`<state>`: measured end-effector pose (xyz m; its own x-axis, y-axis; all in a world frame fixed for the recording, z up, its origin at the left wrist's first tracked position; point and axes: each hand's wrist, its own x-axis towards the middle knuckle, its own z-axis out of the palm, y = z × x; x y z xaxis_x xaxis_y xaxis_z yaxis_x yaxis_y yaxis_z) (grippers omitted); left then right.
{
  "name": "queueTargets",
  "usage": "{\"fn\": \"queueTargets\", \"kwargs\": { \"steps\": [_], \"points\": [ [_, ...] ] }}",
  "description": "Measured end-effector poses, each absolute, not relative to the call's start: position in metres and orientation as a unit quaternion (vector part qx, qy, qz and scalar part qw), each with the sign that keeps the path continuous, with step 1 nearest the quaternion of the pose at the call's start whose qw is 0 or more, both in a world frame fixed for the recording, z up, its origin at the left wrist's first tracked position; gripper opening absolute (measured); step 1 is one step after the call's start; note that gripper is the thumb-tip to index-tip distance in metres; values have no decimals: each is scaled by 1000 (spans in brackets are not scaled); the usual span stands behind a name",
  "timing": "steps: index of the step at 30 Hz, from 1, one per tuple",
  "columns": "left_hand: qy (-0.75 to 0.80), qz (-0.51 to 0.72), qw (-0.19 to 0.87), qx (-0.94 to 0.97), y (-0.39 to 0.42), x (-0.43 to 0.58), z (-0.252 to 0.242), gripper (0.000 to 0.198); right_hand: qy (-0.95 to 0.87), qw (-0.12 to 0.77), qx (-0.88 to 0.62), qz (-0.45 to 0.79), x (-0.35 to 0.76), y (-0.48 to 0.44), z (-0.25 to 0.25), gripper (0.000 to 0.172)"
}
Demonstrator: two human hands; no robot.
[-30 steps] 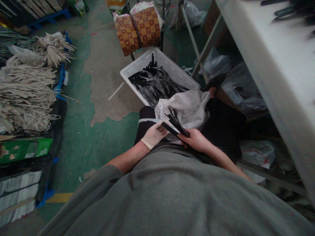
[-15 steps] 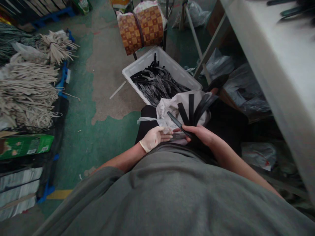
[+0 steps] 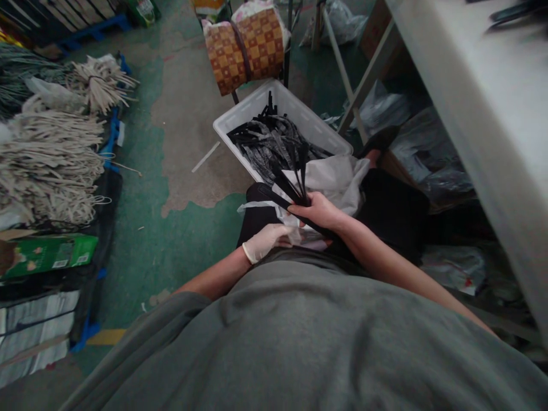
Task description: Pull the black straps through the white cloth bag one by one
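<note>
My right hand, bare, is closed round a fan of several black strips, their ends pointing up and left toward the bin. My left hand, in a white glove, rests on my lap just below and left of it, fingers curled against a white plastic bag; what it holds, if anything, is hidden. The bag lies crumpled across my black-trousered knees. A white plastic bin on the floor in front of my knees is filled with many more black strips.
A white table runs along the right, with plastic bags beneath it. A chair with a checkered orange cushion stands behind the bin. Bundles of pale cords are piled at left, above a green box.
My right hand has swung the bundle of black strips left and forward, toward the bin. My left hand has let go of the strips and curled down onto the bag.
</note>
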<state>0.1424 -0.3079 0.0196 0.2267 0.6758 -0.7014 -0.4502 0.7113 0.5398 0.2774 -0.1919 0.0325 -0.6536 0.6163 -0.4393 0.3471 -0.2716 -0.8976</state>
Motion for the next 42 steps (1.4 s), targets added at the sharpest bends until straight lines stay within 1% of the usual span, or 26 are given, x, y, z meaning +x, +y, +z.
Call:
{"fn": "queueTargets", "kwargs": {
  "steps": [3, 5, 8, 11, 13, 15, 18, 21, 24, 28, 34, 39, 42],
  "points": [
    [502, 393, 758, 141, -303, 141, 22, 27, -613, 93, -404, 673, 279, -193, 36, 22],
    [509, 381, 757, 152, -299, 140, 23, 27, -626, 90, -405, 660, 278, -192, 38, 20],
    [545, 374, 736, 147, -293, 138, 22, 27, -626, 108, -436, 638, 279, -189, 46, 21],
    [564, 443, 692, 82, -286, 134, 13, 25, -609, 134, -471, 625, 293, -187, 59, 27],
    [559, 488, 669, 23, -281, 130, 9, 24, -603, 134, -478, 625, 310, -189, 68, 33],
    [552, 514, 656, -19, -277, 128, 7, 25, -603, 118, -475, 630, 329, -195, 74, 37],
    [543, 534, 647, -42, -272, 127, 11, 25, -617, 71, -457, 637, 352, -210, 76, 41],
    [539, 545, 640, -50, -269, 128, 15, 27, -624, 26, -454, 636, 359, -225, 73, 41],
    [538, 543, 643, -52, -269, 129, 13, 27, -631, 11, -452, 631, 356, -235, 68, 39],
    [533, 536, 654, -36, -272, 130, 7, 26, -668, -6, -454, 590, 349, -235, 64, 35],
    [523, 535, 663, -31, -278, 131, 6, 18, -754, -47, -450, 476, 341, -229, 62, 26],
    [524, 540, 658, -31, -282, 125, 6, 17, -765, -83, -449, 454, 336, -227, 60, 27],
    [535, 536, 653, -34, -283, 123, 4, 19, -772, -81, -440, 451, 333, -225, 60, 28]
  ]
}}
